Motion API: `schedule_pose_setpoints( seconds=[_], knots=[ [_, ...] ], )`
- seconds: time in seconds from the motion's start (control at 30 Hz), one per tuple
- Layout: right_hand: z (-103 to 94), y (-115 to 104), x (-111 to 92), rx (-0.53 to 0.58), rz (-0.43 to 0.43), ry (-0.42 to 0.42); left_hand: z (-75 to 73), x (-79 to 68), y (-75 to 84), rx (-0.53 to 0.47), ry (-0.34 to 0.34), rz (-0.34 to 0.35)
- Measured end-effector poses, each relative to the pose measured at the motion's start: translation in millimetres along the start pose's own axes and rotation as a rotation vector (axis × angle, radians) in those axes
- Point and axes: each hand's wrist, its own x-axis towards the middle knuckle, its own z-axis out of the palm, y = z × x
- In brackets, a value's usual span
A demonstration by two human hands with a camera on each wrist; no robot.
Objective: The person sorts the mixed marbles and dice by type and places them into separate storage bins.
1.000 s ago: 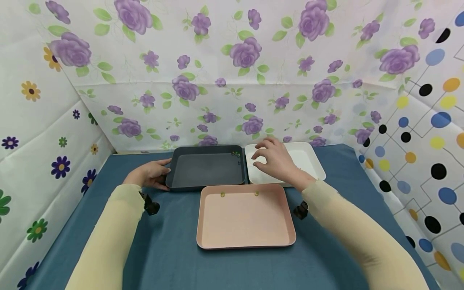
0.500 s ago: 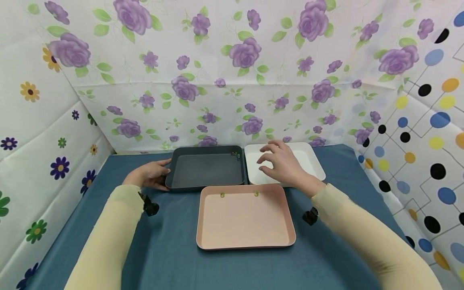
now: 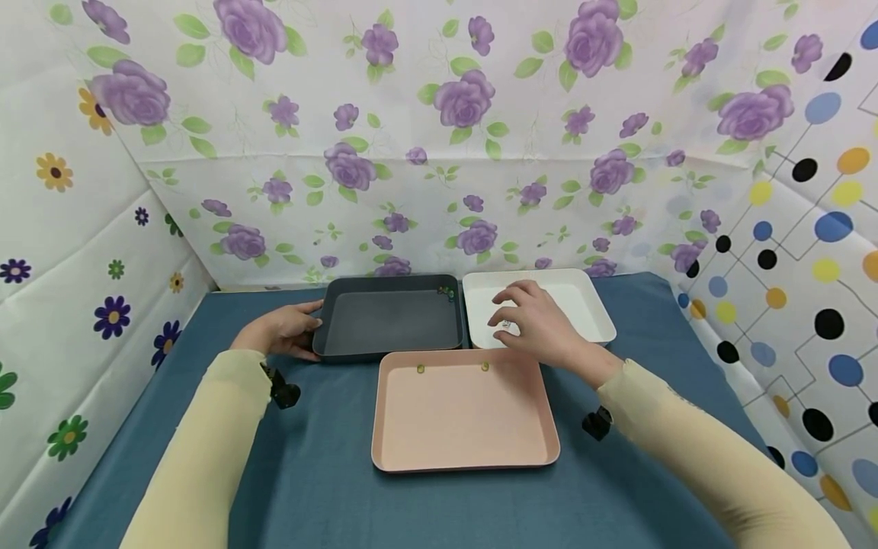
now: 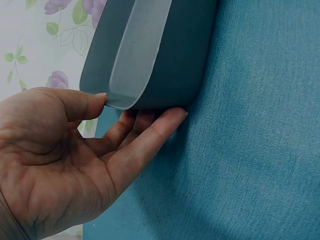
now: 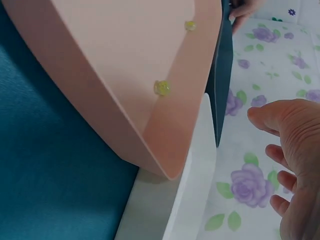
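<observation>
My left hand (image 3: 277,333) holds the left end of the dark grey tray (image 3: 391,316). In the left wrist view its thumb (image 4: 92,104) lies on the rim and the other fingers (image 4: 145,145) press against the outer wall. Over the near left part of the white tray (image 3: 579,305), my right hand (image 3: 542,328) hovers with fingers spread and loosely bent, nothing between them. A tiny light-coloured item (image 3: 506,325) shows by its fingertips. Several small green beads (image 3: 447,293) lie in the grey tray's far right corner.
A pink tray (image 3: 466,419) stands in front of the other two trays, against their near edges. Inside, along its far side, sit two yellow-green beads, one left (image 3: 421,369) and one right (image 3: 485,367). Flowered cloth (image 3: 411,191) rises behind the blue-covered table (image 3: 322,473).
My right hand has shifted right and nearer to me above the white tray, uncovering more of its far left part. The left hand stays at the grey tray.
</observation>
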Motion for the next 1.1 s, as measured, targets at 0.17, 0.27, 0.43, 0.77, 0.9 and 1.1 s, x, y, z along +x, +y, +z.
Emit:
schedule_pose_setpoints(
  seconds=[0.17,0.27,0.43,0.77,0.9,1.1],
  knots=[
    [5.9,-5,-6,-0.022,-0.063,-0.013,-0.9,-0.9,-0.4,0.009,-0.009,0.004],
    [12.6,-7,-9,-0.046,-0.120,-0.010,-1.1,-1.3,-0.3,0.012,-0.010,0.003],
    [25.2,-10,-16,-0.081,-0.183,0.003,-1.3,-0.9,-0.8,0.010,-0.008,0.002],
    [38.5,-16,-19,-0.150,-0.198,-0.044,-0.6,1.1,-1.6,0.022,-0.001,0.007],
    [42.6,-16,-17,-0.228,-0.226,-0.063,-0.6,1.0,-1.5,0.020,-0.006,0.006],
    [47.3,-17,-15,-0.291,-0.246,-0.067,-0.2,-1.0,-0.4,0.021,-0.009,0.009]
  ],
)
